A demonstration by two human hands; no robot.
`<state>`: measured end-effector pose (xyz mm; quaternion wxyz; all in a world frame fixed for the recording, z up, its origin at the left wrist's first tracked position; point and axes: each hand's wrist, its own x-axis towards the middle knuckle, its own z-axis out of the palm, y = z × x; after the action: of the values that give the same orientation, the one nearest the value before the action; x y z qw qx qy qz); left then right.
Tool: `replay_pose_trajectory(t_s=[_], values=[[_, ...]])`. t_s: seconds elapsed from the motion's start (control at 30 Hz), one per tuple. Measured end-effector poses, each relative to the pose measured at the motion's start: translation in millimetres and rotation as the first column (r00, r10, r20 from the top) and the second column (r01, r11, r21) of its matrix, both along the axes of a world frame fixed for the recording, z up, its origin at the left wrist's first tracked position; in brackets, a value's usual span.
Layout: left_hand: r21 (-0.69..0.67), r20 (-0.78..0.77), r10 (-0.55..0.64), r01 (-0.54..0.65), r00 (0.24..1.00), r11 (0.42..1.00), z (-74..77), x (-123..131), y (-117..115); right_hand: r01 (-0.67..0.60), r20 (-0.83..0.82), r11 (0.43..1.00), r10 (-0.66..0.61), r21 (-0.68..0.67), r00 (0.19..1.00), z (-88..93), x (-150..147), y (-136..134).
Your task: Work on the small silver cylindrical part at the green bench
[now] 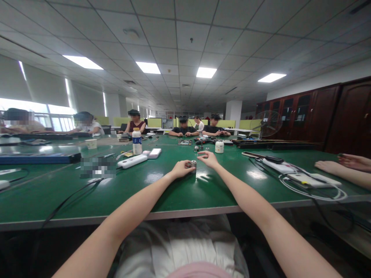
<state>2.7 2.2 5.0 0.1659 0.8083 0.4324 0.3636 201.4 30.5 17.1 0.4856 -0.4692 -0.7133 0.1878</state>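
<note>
A small silver metal cylinder (193, 166) stands upright on the green tabletop. My left hand (182, 169) is closed around its left side, with fingers and thumb against it. Just to the right and slightly higher, my right hand (209, 159) is apart from the cylinder. Its thumb and forefinger come together toward the left in a pinch; whatever may lie between the tips is too small to make out. Beyond my hands lie a few small metal parts (197, 148). A white patterned jar (219, 146) stands past my right hand.
Left of my hands lie a white power strip (132, 161) and a labelled bottle (137, 141). To the right are a phone (252, 155) and white devices with looped cables (314, 180). Another person's hands (333, 166) rest at the right edge. Several people sit across the table.
</note>
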Motion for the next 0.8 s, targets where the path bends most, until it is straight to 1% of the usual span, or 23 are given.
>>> replay_pose_trajectory(t_s=[0.1, 0.2, 0.27, 0.37, 0.47, 0.57, 0.7, 0.8], values=[[-0.002, -0.004, -0.001, 0.001, 1.0, 1.0, 0.5, 0, -1, -0.01, 0.103, 0.989, 0.025, -0.149, 0.994, -7.9, 13, 1], [-0.002, -0.01, 0.008, -0.008, 1.0, 1.0, 1.3, 1, -3, -0.035, 0.177, 0.961, 0.086, -0.273, 0.98, -12.0, 19, 2], [-0.002, -0.014, 0.012, -0.013, 1.0, 1.0, 2.0, 1, -4, -0.051, 0.202, 0.944, 0.122, -0.325, 0.972, -11.9, 19, 2], [-0.002, -0.02, 0.011, -0.011, 1.0, 1.0, 3.0, 1, -5, -0.06, 0.219, 0.935, 0.144, -0.35, 0.965, -10.6, 19, 3], [0.0, -0.022, 0.01, -0.01, 1.0, 1.0, 3.5, 1, -5, -0.054, 0.224, 0.941, 0.135, -0.335, 0.965, -10.8, 18, 2], [0.001, -0.026, 0.013, -0.013, 1.0, 1.0, 3.9, 1, -6, -0.036, 0.219, 0.957, 0.102, -0.288, 0.97, -11.9, 17, 1], [0.001, -0.029, 0.009, -0.009, 1.0, 1.0, 4.5, 1, -6, -0.031, 0.168, 0.986, 0.059, -0.163, 0.984, -9.0, 11, -1], [0.001, -0.025, 0.004, -0.004, 1.0, 1.0, 4.4, 1, -6, -0.066, 0.098, 0.997, 0.07, -0.042, 0.993, -2.7, 2, -3]])
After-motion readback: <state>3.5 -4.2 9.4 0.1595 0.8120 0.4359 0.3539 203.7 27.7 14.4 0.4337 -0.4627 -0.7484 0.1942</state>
